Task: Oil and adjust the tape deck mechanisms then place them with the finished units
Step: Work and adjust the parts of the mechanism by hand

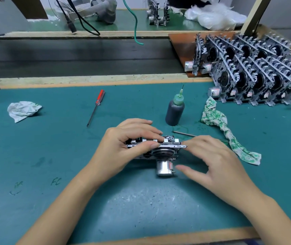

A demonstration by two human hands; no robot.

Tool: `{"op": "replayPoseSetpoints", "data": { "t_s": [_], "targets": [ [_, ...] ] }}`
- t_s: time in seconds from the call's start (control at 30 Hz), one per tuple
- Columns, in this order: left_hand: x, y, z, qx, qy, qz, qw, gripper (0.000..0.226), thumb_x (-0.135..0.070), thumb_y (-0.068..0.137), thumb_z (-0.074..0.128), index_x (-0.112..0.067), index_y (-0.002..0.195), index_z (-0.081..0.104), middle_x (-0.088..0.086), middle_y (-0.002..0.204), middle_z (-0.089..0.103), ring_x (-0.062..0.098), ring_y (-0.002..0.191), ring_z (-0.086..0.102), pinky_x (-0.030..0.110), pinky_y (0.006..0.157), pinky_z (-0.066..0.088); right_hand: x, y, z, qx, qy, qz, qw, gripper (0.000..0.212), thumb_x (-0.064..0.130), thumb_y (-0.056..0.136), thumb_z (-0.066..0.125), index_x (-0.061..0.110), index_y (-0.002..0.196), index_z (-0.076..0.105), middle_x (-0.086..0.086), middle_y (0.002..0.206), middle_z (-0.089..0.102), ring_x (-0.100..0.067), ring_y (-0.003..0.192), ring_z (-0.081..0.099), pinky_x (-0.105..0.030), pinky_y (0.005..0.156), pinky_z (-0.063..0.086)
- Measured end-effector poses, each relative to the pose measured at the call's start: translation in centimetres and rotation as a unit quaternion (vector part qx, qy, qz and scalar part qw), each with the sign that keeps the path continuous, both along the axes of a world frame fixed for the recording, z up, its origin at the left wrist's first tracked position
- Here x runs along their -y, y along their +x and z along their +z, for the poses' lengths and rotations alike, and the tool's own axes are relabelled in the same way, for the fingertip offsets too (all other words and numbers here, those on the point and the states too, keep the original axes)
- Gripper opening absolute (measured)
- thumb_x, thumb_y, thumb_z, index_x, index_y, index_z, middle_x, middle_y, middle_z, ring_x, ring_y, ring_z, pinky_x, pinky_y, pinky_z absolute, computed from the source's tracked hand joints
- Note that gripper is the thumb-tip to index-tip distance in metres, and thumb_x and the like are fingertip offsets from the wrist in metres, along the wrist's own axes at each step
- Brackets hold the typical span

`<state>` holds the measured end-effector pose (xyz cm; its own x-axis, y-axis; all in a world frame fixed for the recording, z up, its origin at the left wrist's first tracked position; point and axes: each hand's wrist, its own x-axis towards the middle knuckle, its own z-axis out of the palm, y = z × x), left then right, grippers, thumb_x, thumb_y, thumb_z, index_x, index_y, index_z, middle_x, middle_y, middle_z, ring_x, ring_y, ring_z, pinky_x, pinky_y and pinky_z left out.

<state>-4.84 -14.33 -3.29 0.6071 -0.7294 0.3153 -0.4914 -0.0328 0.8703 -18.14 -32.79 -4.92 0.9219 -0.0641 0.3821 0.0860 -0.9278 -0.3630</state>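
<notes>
Hands working mid-worktop, left hand (123,147) gripping tape deck mechanism (160,152), right hand (210,160) hovering beside it with fingers relaxed, oil bottle (174,110) standing behind.

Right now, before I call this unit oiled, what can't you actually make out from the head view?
- Tape deck mechanism: top face hidden under left hand; oiling unverifiable.
- Right hand: motion-blurred; grip on the mechanism's end unclear.
- Thin metal tool: its right end hidden behind the right hand.
- Oil bottle: dark, level unreadable.
- Finished units: row cut off by right edge.
</notes>
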Motion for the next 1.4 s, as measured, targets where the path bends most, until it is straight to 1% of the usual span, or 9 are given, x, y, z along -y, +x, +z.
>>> {"op": "replayPoseSetpoints", "data": {
  "t_s": [0.13,0.33,0.67,0.77,0.9,0.97,1.1,1.2,1.4],
  "targets": [
    [-0.1,-0.3,0.1,0.006,-0.014,-0.005,1.000,0.012,-0.031,0.079,0.064,-0.032,0.089,0.070,-0.021,0.098,0.070,0.001,0.107,0.059,0.012,0.093,0.039,0.2,0.1,0.8,0.047,0.122,0.001,0.991,0.051,0.047,0.083,0.057,0.023,0.128,0.057,0.014,0.108,0.065,-0.007,0.103,0.055,-0.018,0.093,0.039],
    [0.1,-0.2,0.2,0.005,-0.011,0.001,1.000,0.015,-0.020,0.077,0.070,-0.032,0.087,0.070,-0.022,0.092,0.071,0.000,0.103,0.060,0.013,0.091,0.041,0.1,0.9,-0.6,0.030,-0.027,0.003,0.999,0.034,0.040,0.082,0.056,0.013,0.088,0.076,0.009,0.093,0.071,-0.019,0.088,0.063,-0.034,0.078,0.051],
    [0.2,0.0,0.0,0.012,-0.008,-0.001,1.000,0.017,-0.028,0.078,0.070,-0.030,0.094,0.073,-0.019,0.097,0.071,0.001,0.101,0.061,0.013,0.089,0.043,0.9,1.0,-0.6,0.018,-0.057,0.017,0.998,0.028,0.037,0.083,0.055,0.018,0.088,0.075,0.013,0.093,0.070,-0.016,0.093,0.060,-0.030,0.080,0.047],
    [0.2,0.1,0.0,0.008,-0.005,-0.001,1.000,0.013,-0.022,0.078,0.070,-0.032,0.083,0.076,-0.018,0.096,0.071,0.001,0.099,0.062,0.013,0.088,0.043,0.8,1.2,-0.3,0.008,-0.051,0.021,0.998,0.029,0.039,0.081,0.058,0.018,0.089,0.075,0.013,0.091,0.069,-0.016,0.092,0.061,-0.033,0.080,0.049],
    [0.2,0.1,0.3,-0.037,0.004,-0.014,0.999,0.016,-0.018,0.077,0.067,-0.029,0.087,0.074,-0.015,0.096,0.072,0.003,0.092,0.065,0.012,0.082,0.045,1.0,1.5,1.3,0.001,0.066,0.040,0.997,0.037,0.051,0.081,0.056,0.019,0.094,0.068,0.014,0.095,0.061,-0.008,0.094,0.055,-0.028,0.083,0.045],
    [0.0,0.1,0.6,-0.093,-0.001,-0.026,0.995,0.020,-0.020,0.079,0.066,-0.031,0.095,0.074,-0.011,0.096,0.073,0.008,0.089,0.068,0.013,0.077,0.048,0.6,2.0,2.4,-0.003,0.106,0.047,0.993,0.037,0.054,0.081,0.053,0.021,0.094,0.060,0.013,0.093,0.052,-0.004,0.087,0.049,-0.024,0.078,0.041],
    [0.2,0.1,0.6,-0.142,-0.025,-0.029,0.989,0.022,-0.036,0.087,0.057,-0.030,0.105,0.068,-0.005,0.096,0.074,0.011,0.095,0.066,0.017,0.081,0.046,-1.2,3.9,4.1,0.007,-0.060,0.089,0.994,0.037,0.053,0.084,0.048,0.016,0.079,0.048,0.004,0.072,0.048,-0.015,0.061,0.041,-0.031,0.051,0.036],
    [0.7,-0.2,0.6,-0.152,-0.053,-0.023,0.987,0.020,-0.033,0.095,0.054,-0.021,0.104,0.067,-0.002,0.092,0.075,0.008,0.092,0.068,0.013,0.081,0.046,-1.7,4.6,4.9,0.012,-0.123,0.109,0.986,0.034,0.048,0.083,0.058,0.015,0.076,0.055,0.002,0.056,0.054,-0.025,0.045,0.049,-0.023,0.045,0.029],
    [2.8,-0.9,1.7,-0.161,-0.077,-0.031,0.984,0.021,-0.027,0.093,0.051,-0.015,0.091,0.068,0.002,0.081,0.075,0.009,0.077,0.067,0.015,0.073,0.048,0.0,3.2,5.3,-0.040,0.002,0.119,0.992,0.028,0.039,0.087,0.057,0.028,0.070,0.037,0.015,0.052,0.032,-0.012,0.056,0.033,-0.024,0.050,0.028]
  ]
}}
